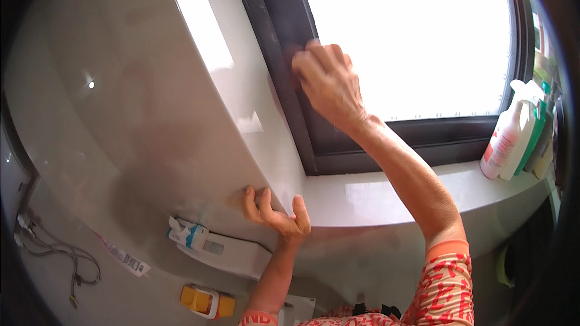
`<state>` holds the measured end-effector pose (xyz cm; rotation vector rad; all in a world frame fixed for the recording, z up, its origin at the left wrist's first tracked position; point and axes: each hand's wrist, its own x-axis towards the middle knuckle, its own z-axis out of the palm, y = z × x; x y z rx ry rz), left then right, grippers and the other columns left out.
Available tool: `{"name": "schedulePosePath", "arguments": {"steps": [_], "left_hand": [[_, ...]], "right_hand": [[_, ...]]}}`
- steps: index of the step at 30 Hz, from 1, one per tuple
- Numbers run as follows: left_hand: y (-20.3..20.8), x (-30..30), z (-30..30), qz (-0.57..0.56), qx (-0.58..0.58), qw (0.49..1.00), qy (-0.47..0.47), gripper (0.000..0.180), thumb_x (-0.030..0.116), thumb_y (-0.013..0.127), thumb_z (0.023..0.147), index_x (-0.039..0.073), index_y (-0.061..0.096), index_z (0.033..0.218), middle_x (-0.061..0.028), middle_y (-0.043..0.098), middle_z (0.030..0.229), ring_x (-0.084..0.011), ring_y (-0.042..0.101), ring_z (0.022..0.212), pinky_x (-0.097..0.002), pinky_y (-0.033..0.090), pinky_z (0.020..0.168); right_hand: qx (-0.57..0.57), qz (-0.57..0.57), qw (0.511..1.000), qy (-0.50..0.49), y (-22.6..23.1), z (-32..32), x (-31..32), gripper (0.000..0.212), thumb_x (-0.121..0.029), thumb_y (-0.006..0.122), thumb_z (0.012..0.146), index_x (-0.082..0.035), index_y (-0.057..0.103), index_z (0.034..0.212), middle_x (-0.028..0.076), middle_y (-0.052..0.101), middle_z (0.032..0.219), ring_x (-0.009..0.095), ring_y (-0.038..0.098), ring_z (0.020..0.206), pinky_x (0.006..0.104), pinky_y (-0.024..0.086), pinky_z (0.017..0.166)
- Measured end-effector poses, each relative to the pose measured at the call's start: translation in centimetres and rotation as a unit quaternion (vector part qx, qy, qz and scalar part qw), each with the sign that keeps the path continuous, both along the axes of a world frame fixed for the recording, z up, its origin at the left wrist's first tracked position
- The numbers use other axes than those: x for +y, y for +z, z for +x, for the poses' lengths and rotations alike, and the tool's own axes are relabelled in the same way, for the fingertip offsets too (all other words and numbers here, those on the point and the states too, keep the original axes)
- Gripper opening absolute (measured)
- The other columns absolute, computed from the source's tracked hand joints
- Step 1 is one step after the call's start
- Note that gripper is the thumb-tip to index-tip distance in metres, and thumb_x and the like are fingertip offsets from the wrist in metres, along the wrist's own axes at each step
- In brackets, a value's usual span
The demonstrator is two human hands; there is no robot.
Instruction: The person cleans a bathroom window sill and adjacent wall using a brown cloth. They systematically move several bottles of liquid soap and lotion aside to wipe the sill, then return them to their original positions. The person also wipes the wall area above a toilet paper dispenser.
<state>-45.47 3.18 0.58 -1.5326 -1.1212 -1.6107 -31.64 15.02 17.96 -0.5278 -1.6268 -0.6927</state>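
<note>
My right hand (331, 81) is raised to the dark window frame (302, 108), fingers curled together against its left upright. The fingertips are slightly blurred, and whatever they may hold is hidden. Lower down, my left hand (278, 214) braces at the corner edge of the glossy pale wall (199, 145). Its fingers lie spread on the wall's face, with the thumb apart on the other side of the edge; nothing is held in it. Bright light fills the window pane (411, 42) to the right of my right hand.
Several bottles, including a pink-and-white bottle (502, 145), stand at the right end of the white windowsill (386, 199). Below left are a tissue pack (188, 233) on a white ledge (235, 255), a yellow-and-white object (207, 302) and grey hoses (66, 252).
</note>
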Motion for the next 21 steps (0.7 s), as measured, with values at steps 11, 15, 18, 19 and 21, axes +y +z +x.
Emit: {"name": "schedulePosePath", "arguments": {"steps": [11,15,18,19,21], "left_hand": [[-0.1,0.1,0.4,-0.019,0.009,1.0,-0.006,0.06,0.009,0.055,0.083,-0.003,0.024,0.132,-0.0258,0.015,0.142,-0.0377,0.022,0.131,-0.0508,0.022,0.109],[-0.2,0.0,0.6,-0.029,-0.008,0.999,0.01,0.06,0.011,0.055,0.084,-0.004,0.023,0.133,-0.0257,0.015,0.142,-0.0367,0.023,0.13,-0.0503,0.023,0.108],[0.0,0.0,0.5,-0.016,-0.006,1.0,0.021,0.06,0.012,0.056,0.086,-0.004,0.024,0.133,-0.0256,0.016,0.141,-0.0359,0.025,0.129,-0.0493,0.025,0.108],[0.0,0.0,0.6,-0.01,-0.006,1.0,0.02,0.06,0.012,0.057,0.086,-0.004,0.024,0.134,-0.0256,0.016,0.141,-0.0358,0.025,0.129,-0.049,0.025,0.107],[0.1,0.1,0.6,-0.008,-0.006,1.0,0.023,0.059,0.012,0.057,0.087,-0.004,0.025,0.134,-0.0255,0.016,0.141,-0.0357,0.026,0.129,-0.0484,0.026,0.107]], "right_hand": [[0.088,-0.037,0.993,0.069,1.4,-4.7,1.0,0.058,0.008,0.052,0.079,0.007,0.034,0.134,0.027,0.034,0.124,0.042,0.038,0.106,0.0489,0.041,0.093],[0.042,-0.09,0.993,0.058,-2.2,-4.2,0.0,0.065,0.01,0.049,0.077,0.011,0.028,0.139,0.031,0.031,0.128,0.042,0.038,0.109,0.0487,0.039,0.097],[0.024,-0.135,0.987,0.088,-4.5,-3.4,-1.0,0.068,0.01,0.05,0.077,0.011,0.026,0.14,0.032,0.029,0.132,0.046,0.036,0.116,0.0508,0.037,0.101],[0.019,-0.147,0.984,0.095,-5.3,-3.2,-1.3,0.068,0.01,0.05,0.076,0.011,0.026,0.14,0.032,0.028,0.133,0.046,0.036,0.117,0.0512,0.036,0.102],[0.003,-0.179,0.978,0.106,-6.7,-2.5,-1.7,0.069,0.009,0.051,0.078,0.012,0.023,0.141,0.033,0.028,0.135,0.047,0.038,0.116,0.0501,0.038,0.102]]}}
